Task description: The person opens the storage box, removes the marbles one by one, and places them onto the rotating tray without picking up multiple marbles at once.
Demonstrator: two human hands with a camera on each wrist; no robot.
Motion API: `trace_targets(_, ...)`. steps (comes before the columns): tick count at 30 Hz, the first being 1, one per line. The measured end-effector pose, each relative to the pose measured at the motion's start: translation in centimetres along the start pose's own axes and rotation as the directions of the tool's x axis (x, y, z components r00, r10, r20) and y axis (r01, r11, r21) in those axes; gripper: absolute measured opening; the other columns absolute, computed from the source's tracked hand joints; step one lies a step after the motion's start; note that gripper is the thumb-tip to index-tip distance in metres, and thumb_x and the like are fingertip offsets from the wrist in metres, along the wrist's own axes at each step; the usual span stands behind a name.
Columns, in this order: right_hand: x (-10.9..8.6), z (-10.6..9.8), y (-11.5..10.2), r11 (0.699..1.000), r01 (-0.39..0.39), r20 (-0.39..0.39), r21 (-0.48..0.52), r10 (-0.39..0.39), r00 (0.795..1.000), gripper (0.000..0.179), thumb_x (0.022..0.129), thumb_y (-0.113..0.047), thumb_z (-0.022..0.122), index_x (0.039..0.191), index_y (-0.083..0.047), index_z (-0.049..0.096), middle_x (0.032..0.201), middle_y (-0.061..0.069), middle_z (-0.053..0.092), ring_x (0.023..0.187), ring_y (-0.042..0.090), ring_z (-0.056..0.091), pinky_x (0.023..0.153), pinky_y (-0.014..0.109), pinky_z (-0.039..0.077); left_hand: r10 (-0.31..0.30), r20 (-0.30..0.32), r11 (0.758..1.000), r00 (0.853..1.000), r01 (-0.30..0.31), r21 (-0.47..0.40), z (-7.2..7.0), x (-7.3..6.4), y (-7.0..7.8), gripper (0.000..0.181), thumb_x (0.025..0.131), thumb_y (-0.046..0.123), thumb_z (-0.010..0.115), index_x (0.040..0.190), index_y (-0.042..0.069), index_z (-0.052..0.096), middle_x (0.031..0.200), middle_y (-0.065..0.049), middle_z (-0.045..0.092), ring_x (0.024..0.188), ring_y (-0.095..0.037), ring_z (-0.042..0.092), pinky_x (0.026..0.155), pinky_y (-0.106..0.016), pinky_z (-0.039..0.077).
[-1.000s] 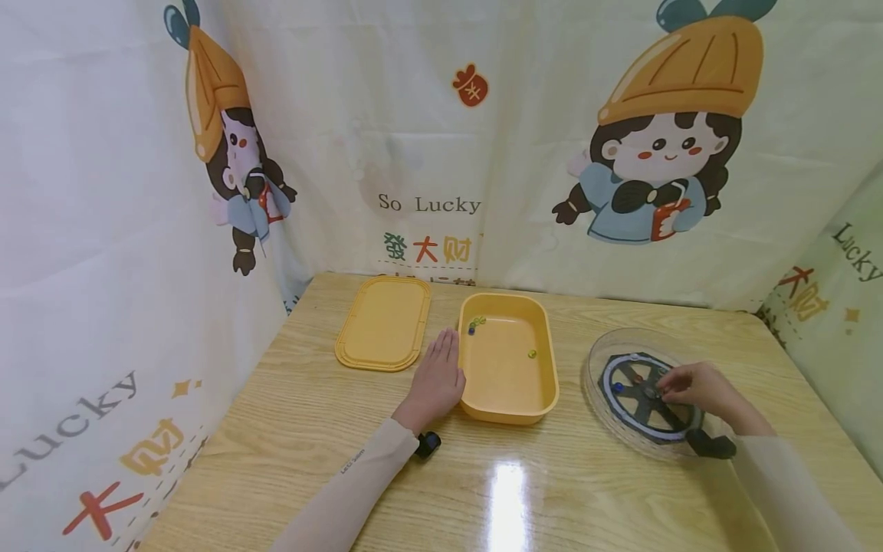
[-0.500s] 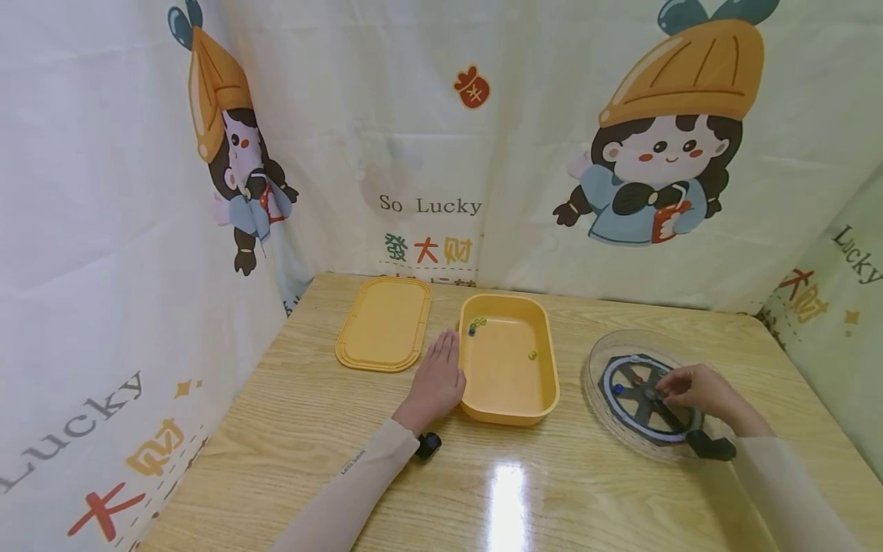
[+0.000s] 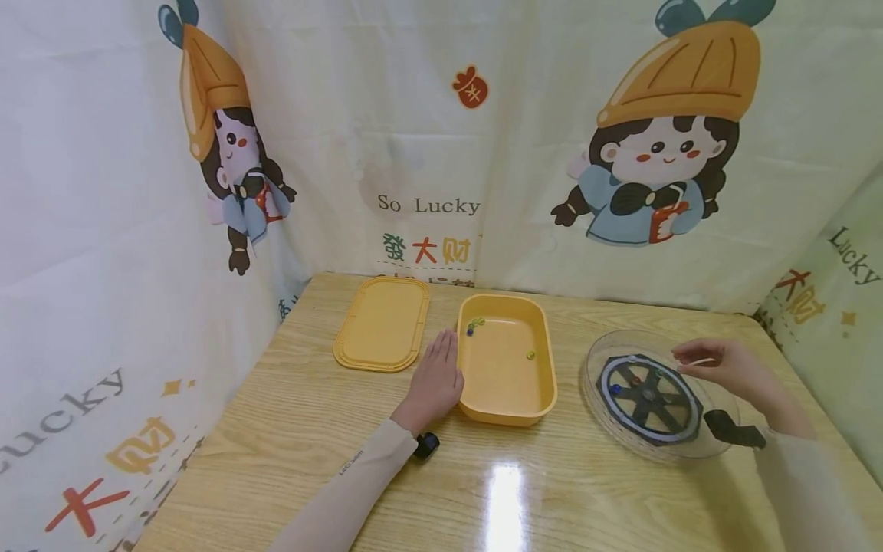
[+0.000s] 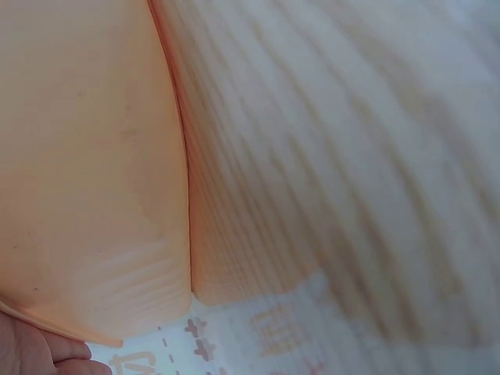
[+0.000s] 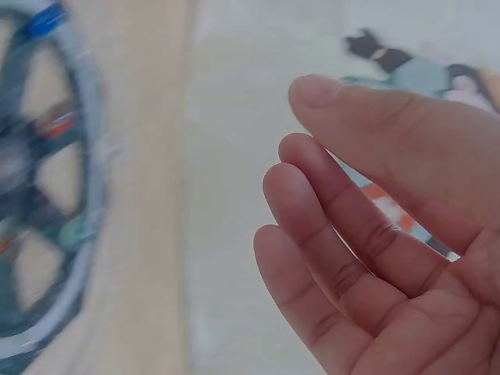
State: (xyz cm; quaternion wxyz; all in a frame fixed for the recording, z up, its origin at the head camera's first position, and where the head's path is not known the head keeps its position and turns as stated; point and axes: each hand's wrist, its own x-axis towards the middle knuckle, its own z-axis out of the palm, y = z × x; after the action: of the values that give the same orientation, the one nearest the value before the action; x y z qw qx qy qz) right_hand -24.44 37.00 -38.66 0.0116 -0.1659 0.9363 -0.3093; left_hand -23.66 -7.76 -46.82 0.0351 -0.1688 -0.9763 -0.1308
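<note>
My left hand (image 3: 436, 377) lies with straight fingers along the left side of a yellow plastic box (image 3: 548, 376); in the left wrist view its fingers (image 4: 58, 355) show at the rim. A blue bead (image 3: 471, 332) and several yellow-green beads (image 3: 480, 322) sit inside the box. My right hand (image 3: 741, 372) hovers over the right part of a clear round dish (image 3: 595, 414), fingers relaxed and apart from it. Nothing shows between its thumb and fingers in the right wrist view. A black spoked wheel (image 3: 647, 399) lies in the dish, with a blue bead (image 3: 616, 389) and a reddish bead (image 3: 636, 380) on it.
A flat yellow lid (image 3: 382, 322) lies left of the box on the wooden table (image 3: 297, 429). Printed curtains (image 3: 428, 138) hang behind the table and at both sides. Black wrist cameras (image 3: 426, 445) are worn on both arms.
My right hand has lifted off the middle of the wheel and moved up and to the right, its fingers spreading a little. The left hand stays against the box.
</note>
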Motion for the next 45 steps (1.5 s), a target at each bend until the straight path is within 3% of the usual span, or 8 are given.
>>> trace_targets(2, 0.2, -0.7, -0.9, 0.999, 0.036, -0.039, 0.028, -0.035, 0.999, 0.023, 0.084, -0.008, 0.069, 0.104, 0.003, 0.065, 0.088, -0.034, 0.057, 0.078, -0.014, 0.057, 0.062, 0.012, 0.049, -0.001, -0.005, 1.000, 1.000, 0.001, -0.005, 0.0, 0.0, 0.0, 0.060, 0.099, 0.021, 0.036, 0.148, -0.006, 0.014, 0.156, -0.020, 0.015, 0.146, -0.030, 0.013, 0.119, -0.042, 0.016)
trace_targets(6, 1.0, -1.4, -3.1, 0.995, 0.093, -0.109, 0.029, -0.089, 0.990, 0.021, 0.083, -0.008, 0.069, 0.103, -0.001, 0.067, 0.089, -0.034, 0.057, 0.079, -0.015, 0.057, 0.063, 0.008, 0.048, -0.006, -0.005, 1.000, 1.000, 0.006, -0.009, 0.1, 0.0, -0.1, 0.061, 0.099, 0.021, 0.036, 0.148, -0.006, 0.013, 0.156, -0.020, 0.016, 0.146, -0.030, 0.013, 0.119, -0.042, 0.016)
trace_targets(15, 4.6, -1.0, -8.9, 0.997, 0.068, -0.080, 0.039, -0.065, 0.995, 0.027, 0.088, -0.020, 0.066, 0.109, -0.003, 0.067, 0.092, -0.027, 0.059, 0.082, -0.013, 0.058, 0.067, 0.009, 0.048, -0.008, -0.004, 1.000, 1.000, 0.008, 0.000, 0.0, 0.0, -0.2, 0.061, 0.099, 0.022, 0.036, 0.148, -0.006, 0.013, 0.156, -0.020, 0.015, 0.147, -0.029, 0.011, 0.119, -0.042, 0.016)
trace_targets(18, 5.9, -0.2, -10.3, 0.997, 0.052, -0.071, 0.062, -0.048, 0.996, 0.030, 0.089, -0.024, 0.065, 0.111, -0.004, 0.066, 0.097, -0.015, 0.064, 0.083, -0.012, 0.058, 0.069, 0.009, 0.048, -0.008, -0.001, 1.000, 1.000, 0.008, -0.004, 0.1, 0.1, -0.2, 0.061, 0.099, 0.022, 0.036, 0.148, -0.006, 0.013, 0.156, -0.020, 0.015, 0.147, -0.029, 0.011, 0.119, -0.042, 0.015)
trace_targets(23, 8.4, 1.4, -12.1, 0.992, 0.064, -0.038, 0.110, -0.061, 0.997, 0.033, 0.090, -0.025, 0.063, 0.113, -0.003, 0.065, 0.112, 0.016, 0.065, 0.086, -0.008, 0.056, 0.075, 0.007, 0.047, -0.009, 0.003, 1.000, 1.000, 0.009, -0.002, 0.2, 0.2, -0.2, 0.061, 0.099, 0.022, 0.035, 0.148, -0.006, 0.012, 0.157, -0.020, 0.014, 0.147, -0.030, 0.012, 0.119, -0.042, 0.015)
trace_targets(29, 11.1, 3.4, -13.5, 0.985, 0.098, -0.011, 0.143, -0.098, 0.995, 0.031, 0.089, -0.023, 0.064, 0.112, -0.002, 0.066, 0.111, 0.016, 0.067, 0.090, 0.003, 0.060, 0.079, 0.011, 0.050, -0.011, 0.003, 1.000, 1.000, 0.011, -0.002, 0.1, 0.1, -0.1, 0.061, 0.099, 0.022, 0.036, 0.148, -0.006, 0.012, 0.157, -0.020, 0.014, 0.147, -0.030, 0.011, 0.119, -0.042, 0.015)
trace_targets(37, 14.1, 6.7, -14.8, 0.976, 0.101, 0.040, 0.194, -0.111, 0.993, 0.028, 0.089, -0.019, 0.065, 0.112, -0.003, 0.067, 0.111, 0.016, 0.067, 0.098, 0.024, 0.062, 0.089, 0.038, 0.053, -0.011, 0.011, 1.000, 1.000, 0.011, -0.006, 0.1, 0.1, -0.1, 0.060, 0.100, 0.022, 0.034, 0.148, -0.005, 0.012, 0.157, -0.019, 0.014, 0.147, -0.029, 0.010, 0.120, -0.042, 0.014)
trace_targets(45, 16.3, 10.6, -15.2, 0.957, 0.104, 0.063, 0.270, -0.125, 0.990, 0.023, 0.087, -0.012, 0.066, 0.107, -0.001, 0.069, 0.105, 0.017, 0.068, 0.092, 0.023, 0.063, 0.083, 0.031, 0.054, 0.000, -0.010, 1.000, 1.000, 0.000, -0.018, 0.1, 0.0, -0.1, 0.060, 0.099, 0.022, 0.035, 0.148, -0.006, 0.014, 0.156, -0.020, 0.016, 0.147, -0.029, 0.012, 0.119, -0.042, 0.015)
